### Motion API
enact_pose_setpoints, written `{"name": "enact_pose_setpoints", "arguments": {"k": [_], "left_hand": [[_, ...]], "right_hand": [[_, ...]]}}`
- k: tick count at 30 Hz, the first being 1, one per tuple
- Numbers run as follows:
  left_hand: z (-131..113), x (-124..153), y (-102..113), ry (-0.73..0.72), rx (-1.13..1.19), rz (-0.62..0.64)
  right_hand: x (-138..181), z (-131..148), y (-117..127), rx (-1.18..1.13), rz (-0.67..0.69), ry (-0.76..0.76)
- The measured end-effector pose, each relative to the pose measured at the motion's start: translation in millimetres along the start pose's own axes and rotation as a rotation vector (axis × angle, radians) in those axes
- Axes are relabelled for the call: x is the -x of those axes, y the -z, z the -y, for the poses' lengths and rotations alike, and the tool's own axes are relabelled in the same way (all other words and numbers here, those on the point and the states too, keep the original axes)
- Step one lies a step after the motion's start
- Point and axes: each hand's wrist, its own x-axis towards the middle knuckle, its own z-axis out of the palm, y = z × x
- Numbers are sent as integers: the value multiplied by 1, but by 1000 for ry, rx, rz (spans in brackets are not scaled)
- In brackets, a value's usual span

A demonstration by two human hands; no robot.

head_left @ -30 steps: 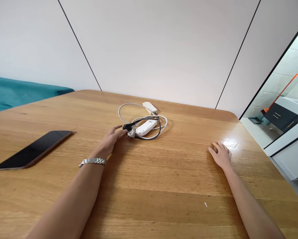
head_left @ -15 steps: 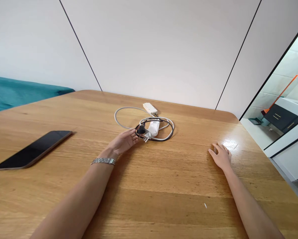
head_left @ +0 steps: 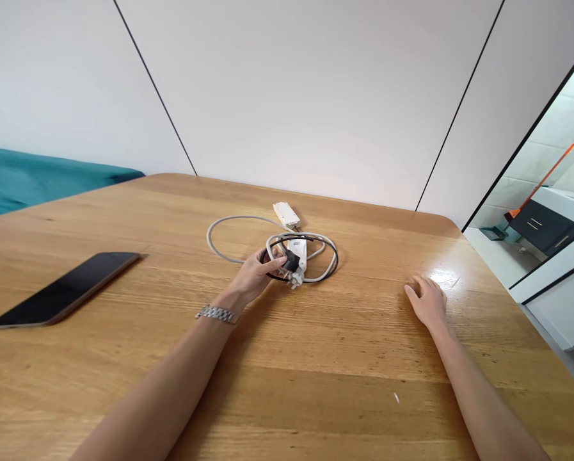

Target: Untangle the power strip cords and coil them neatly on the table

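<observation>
My left hand (head_left: pixel 255 276), with a metal watch on its wrist, reaches across the wooden table (head_left: pixel 287 358) and grips a black plug (head_left: pixel 290 261) in a bundle of coiled cables. A white charger block (head_left: pixel 298 248) lies inside the black and white loops. A grey-white cable (head_left: pixel 219 224) curves off to the left and back to a small cream adapter (head_left: pixel 287 213) near the far edge. My right hand (head_left: pixel 427 302) rests flat on the table to the right, fingers loosely apart, holding nothing.
A dark smartphone (head_left: pixel 63 287) lies face up on the left part of the table. Behind the table stands a white panelled wall. A teal cushion (head_left: pixel 37 179) shows at far left, and a doorway with an orange-handled tool (head_left: pixel 541 181) at right.
My left hand has slid rightward with the black plug, dragging the coiled cables and white charger to the right. The grey cable loop has stretched out leftward. My right hand stayed put.
</observation>
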Motion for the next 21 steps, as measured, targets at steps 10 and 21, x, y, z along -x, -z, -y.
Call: {"name": "enact_pose_setpoints", "arguments": {"k": [10,21], "left_hand": [[-2,17,-23,-70,-354,-213],[2,19,-27,-45,-276,-86]], "right_hand": [[50,162,-19,-511,254,439],[22,203,-66,-861,493,385]]}}
